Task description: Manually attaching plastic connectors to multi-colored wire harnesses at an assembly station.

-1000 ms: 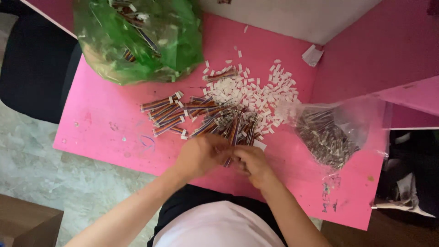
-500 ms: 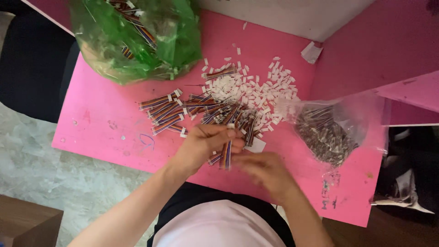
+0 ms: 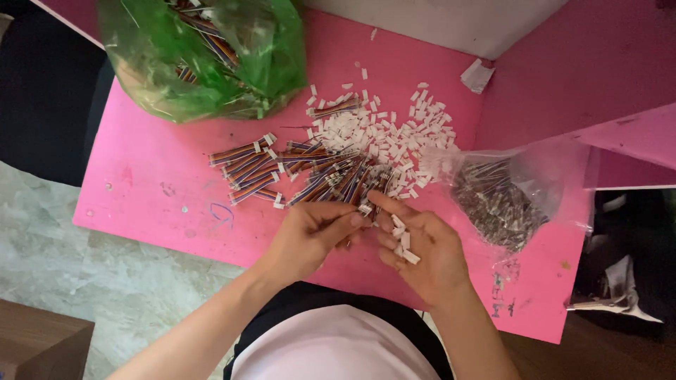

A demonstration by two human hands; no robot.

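Pink is the desk (image 3: pixel 162 204) that carries everything here, and the heap of striped ribbon-wire pieces (image 3: pixel 310 176) at its middle serves as the landmark. Just below that heap the left hand (image 3: pixel 310 236) is curled, its fingertips pinched on a wire piece with a small white connector (image 3: pixel 365 209) at its tip. Touching it, the right hand (image 3: pixel 422 246) lies palm up and half open, cradling a few loose white connectors (image 3: pixel 403 243) on its fingers, with its forefinger reaching up to the heap's lower edge. Above and right of the heap a scatter of white connectors (image 3: pixel 380 134) spreads over the desk, running into the wires. Well above and left of the heap sits a green plastic bag (image 3: pixel 204 56) with more striped wires inside. Right of the heap, a clear plastic bag (image 3: pixel 507 197) holds a dark mass of small parts, too fine to make out
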